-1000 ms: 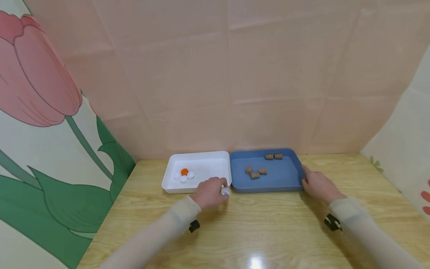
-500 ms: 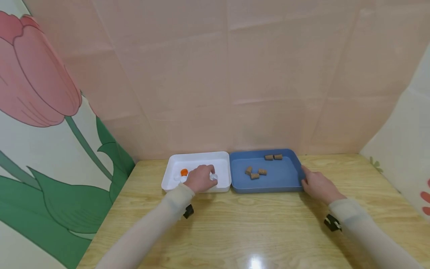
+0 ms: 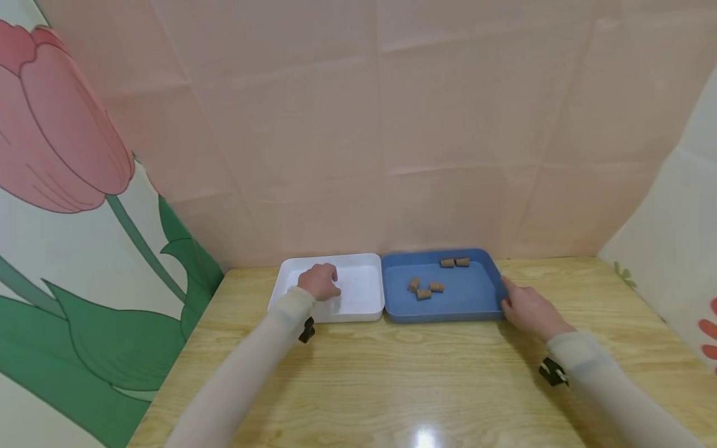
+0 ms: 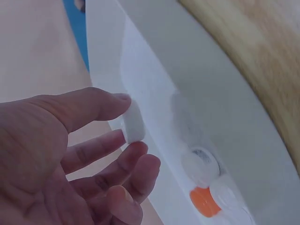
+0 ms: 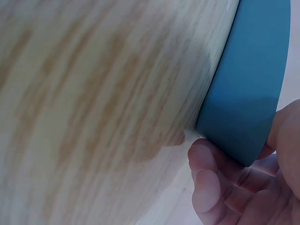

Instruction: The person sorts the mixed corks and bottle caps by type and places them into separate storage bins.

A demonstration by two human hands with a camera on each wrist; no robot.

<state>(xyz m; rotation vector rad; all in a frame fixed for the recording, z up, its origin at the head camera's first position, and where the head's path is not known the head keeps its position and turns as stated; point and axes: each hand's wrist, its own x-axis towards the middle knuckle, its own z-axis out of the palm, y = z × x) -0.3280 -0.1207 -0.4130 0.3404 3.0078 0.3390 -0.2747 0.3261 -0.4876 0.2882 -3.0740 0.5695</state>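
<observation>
My left hand is over the white tray. In the left wrist view its thumb and a fingertip pinch a white bottle cap, above the tray floor. Several other caps lie together in that tray, among them a clear-white cap and an orange cap; in the head view the hand and sleeve hide them. My right hand grips the right end of the blue tray, its fingers under the corner in the right wrist view. Several brown corks lie in the blue tray.
Both trays stand side by side on a wood-grain table, near its back edge. Behind them hangs a pinkish cloth, and a tulip-printed panel stands at the left.
My left hand has moved leftward from the white tray's front right corner to over its left part, carrying the white bottle cap. The right hand keeps its grip on the blue tray.
</observation>
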